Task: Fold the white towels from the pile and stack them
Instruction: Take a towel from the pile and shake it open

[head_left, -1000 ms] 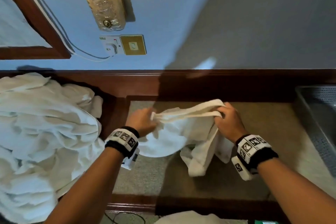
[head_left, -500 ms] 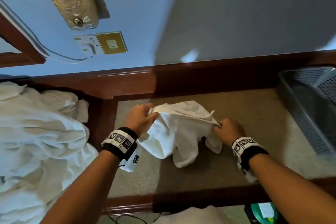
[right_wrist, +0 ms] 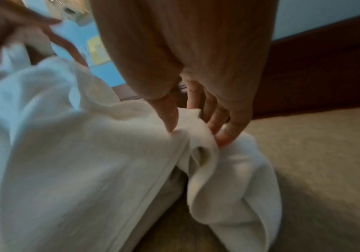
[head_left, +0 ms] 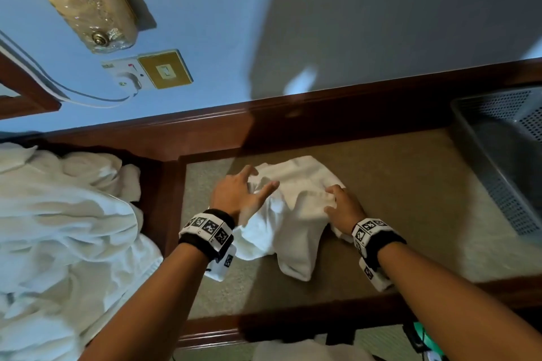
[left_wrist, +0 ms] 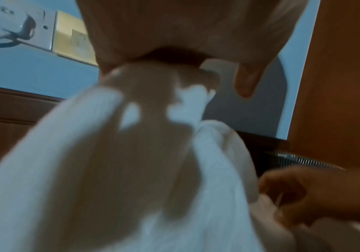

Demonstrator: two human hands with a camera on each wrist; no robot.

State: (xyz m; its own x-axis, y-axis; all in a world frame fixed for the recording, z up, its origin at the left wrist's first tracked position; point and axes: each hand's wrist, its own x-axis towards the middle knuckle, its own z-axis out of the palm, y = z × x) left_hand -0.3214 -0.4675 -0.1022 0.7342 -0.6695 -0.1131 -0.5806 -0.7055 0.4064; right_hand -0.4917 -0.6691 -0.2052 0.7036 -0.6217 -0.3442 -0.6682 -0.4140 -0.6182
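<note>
1 towel (head_left: 296, 208) lies crumpled on the counter (head_left: 396, 214), in the middle, between both hands; it is bunched and uneven, with a lobe trailing toward the near edge; no clean fold is visible yet. The left hand (head_left: 237, 193) rests on the towel's left end with fingers spread and fairly straight; the left wrist view is blurred, and cloth bunches just under the palm, so whether a thumb pinches it I cannot tell for certain; it reads as open and pressing. The right hand (head_left: 341, 208) sits at the towel's right end; in the right wrist view its fingertips (right_wrist: 170, 122) pinch a hemmed edge of the cloth.

The pile (head_left: 64, 228) lies at left, well apart from the towel, large and untouched in appearance. A grey basket (head_left: 498, 161) stands at the right edge; its contents are not visible. No stack of folded towels shows anywhere on the counter.

Assessment: the task is at an early stage; this towel is only being laid out for folding; folding it, stacking it and working through the whole pile remain.
</note>
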